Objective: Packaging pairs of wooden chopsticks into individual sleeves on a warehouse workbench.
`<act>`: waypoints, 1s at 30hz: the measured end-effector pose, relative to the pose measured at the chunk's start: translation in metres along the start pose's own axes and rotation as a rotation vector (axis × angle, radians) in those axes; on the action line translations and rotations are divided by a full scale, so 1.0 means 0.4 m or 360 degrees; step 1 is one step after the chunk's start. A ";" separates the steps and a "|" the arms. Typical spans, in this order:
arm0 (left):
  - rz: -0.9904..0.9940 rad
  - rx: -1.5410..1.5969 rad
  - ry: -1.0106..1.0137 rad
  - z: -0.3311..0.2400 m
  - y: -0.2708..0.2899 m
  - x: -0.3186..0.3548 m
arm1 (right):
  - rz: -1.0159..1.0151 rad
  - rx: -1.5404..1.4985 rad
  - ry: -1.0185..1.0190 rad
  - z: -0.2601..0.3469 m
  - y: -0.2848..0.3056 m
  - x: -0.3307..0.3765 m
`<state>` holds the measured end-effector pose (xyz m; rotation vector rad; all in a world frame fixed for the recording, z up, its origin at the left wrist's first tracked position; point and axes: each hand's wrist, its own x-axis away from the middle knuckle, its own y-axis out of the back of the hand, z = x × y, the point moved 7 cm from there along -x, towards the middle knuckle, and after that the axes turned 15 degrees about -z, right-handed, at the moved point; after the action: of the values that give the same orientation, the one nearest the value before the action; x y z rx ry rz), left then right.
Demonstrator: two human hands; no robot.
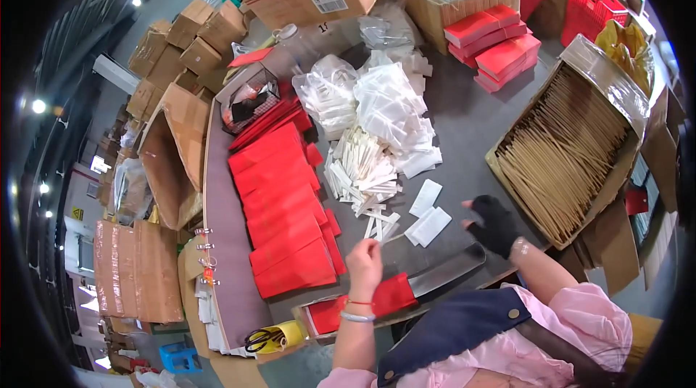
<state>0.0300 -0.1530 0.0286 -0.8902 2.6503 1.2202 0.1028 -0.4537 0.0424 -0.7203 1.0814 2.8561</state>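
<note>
- Open brown cardboard box (573, 145) at the counter's (471, 112) right edge holds thin tan sticks (562, 149).
- My left hand (365, 261) pinches a small white paper packet (378, 227).
- My black-gloved right hand (495, 223) hovers half-open, holding nothing.

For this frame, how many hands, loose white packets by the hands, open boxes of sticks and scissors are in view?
Hands: 2, the bare left hand and the black-gloved right hand
Loose white packets between the hands: 3
Open box of sticks: 1
Scissors: 1
Total: 7
</note>
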 end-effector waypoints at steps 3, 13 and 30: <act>0.0071 0.0142 -0.0072 -0.075 -0.060 0.073 | -0.0294 0.0127 -0.0217 -0.118 0.115 0.032; 0.0274 -0.0440 -0.0515 -0.094 -0.279 0.159 | -0.0491 0.1334 -0.0484 -0.523 0.425 0.215; 0.0436 -0.0029 -0.0244 -0.111 -0.272 0.110 | -0.0547 0.1192 -0.0687 -0.644 0.403 0.181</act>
<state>0.0595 -0.2613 -0.0277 -0.4232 2.7032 1.3093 0.1195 -0.7497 -0.0560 -0.1906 1.5825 1.9477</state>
